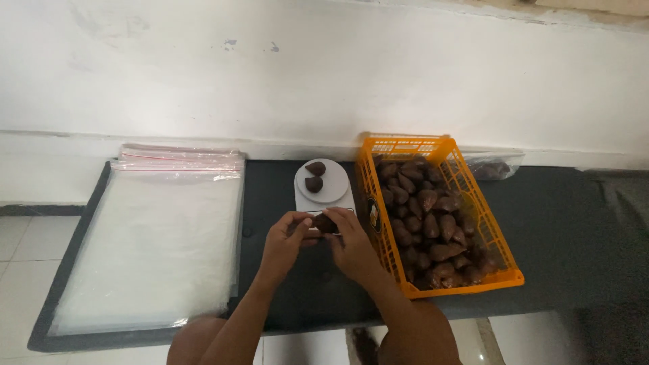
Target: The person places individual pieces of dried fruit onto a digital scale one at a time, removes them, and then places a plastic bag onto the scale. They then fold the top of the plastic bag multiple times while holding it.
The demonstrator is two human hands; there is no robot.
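Fruit (323, 223), dark brown and pointed, sits pinched between both hands: left hand (284, 242) and right hand (351, 245) grasp it together just before the scale (323, 184), where two more lie. An orange crate (439, 209) of fruit stands within reach; clear bags (155, 243) lie flat on the surface (561, 230).

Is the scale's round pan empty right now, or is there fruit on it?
Not empty. Two dark brown fruits sit on the white scale pan, apart from the third fruit held between left hand and right hand.
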